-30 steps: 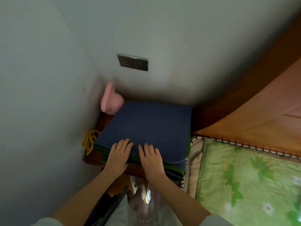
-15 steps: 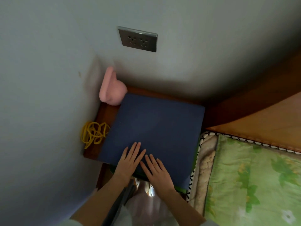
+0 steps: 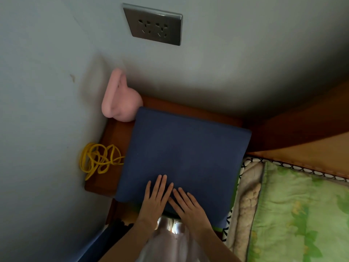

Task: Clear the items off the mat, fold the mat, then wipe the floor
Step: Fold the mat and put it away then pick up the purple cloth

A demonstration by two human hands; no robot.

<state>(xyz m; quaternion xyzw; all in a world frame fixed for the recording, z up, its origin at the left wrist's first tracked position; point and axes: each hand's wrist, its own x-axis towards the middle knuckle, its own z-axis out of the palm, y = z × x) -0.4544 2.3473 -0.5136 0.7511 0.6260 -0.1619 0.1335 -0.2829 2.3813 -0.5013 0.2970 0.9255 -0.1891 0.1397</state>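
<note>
The folded dark blue mat [image 3: 185, 157], with a green underside showing at its near right corner, lies flat on a small brown wooden nightstand [image 3: 117, 133] in the room's corner. My left hand [image 3: 156, 199] and my right hand [image 3: 187, 205] rest side by side, palms down and fingers spread, on the mat's near edge. Neither hand grips anything.
A pink plush toy [image 3: 120, 99] leans in the wall corner behind the mat. A tangled yellow cord [image 3: 98, 159] lies at the nightstand's left edge. A wall socket [image 3: 154, 25] sits above. A bed with green floral bedding [image 3: 302, 214] and wooden headboard [image 3: 302, 137] is right.
The view has moved closer and more overhead. The mat sits further back on the nightstand than a second ago, and both hands stay flat on its near edge.
</note>
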